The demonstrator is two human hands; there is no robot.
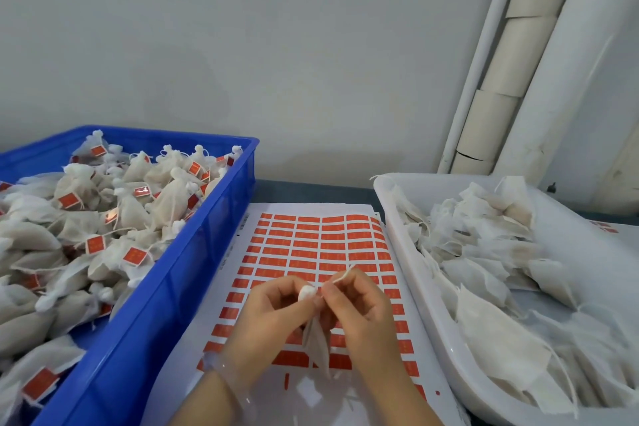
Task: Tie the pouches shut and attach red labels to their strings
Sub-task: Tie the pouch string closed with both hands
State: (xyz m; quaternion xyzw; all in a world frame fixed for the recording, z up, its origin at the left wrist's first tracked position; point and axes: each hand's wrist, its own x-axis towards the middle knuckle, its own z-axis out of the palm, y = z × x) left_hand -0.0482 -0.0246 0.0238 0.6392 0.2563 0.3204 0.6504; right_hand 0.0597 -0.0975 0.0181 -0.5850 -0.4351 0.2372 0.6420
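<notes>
Pouch: small white mesh pouch (317, 344), lower centre, over the sheet of red labels (311, 245).
Left hand (273, 315): grip pinches its gathered neck.
Right hand (359, 308): grip curled, apparently pinching the thin white string (343, 276).

Two containers: one blue crate (155, 322) and one white tray (397, 235). Each holds a heap too large to count, of tied pouches (131, 211) in the crate and untied pouches (491, 287) in the tray. One label sheet (235, 245) carries dozens of red labels (307, 254). A corner of a second sheet (603, 226) shows beyond the tray. Two hands, the left hand (273, 315) and right hand (359, 308), hold one single pouch (316, 342).
</notes>
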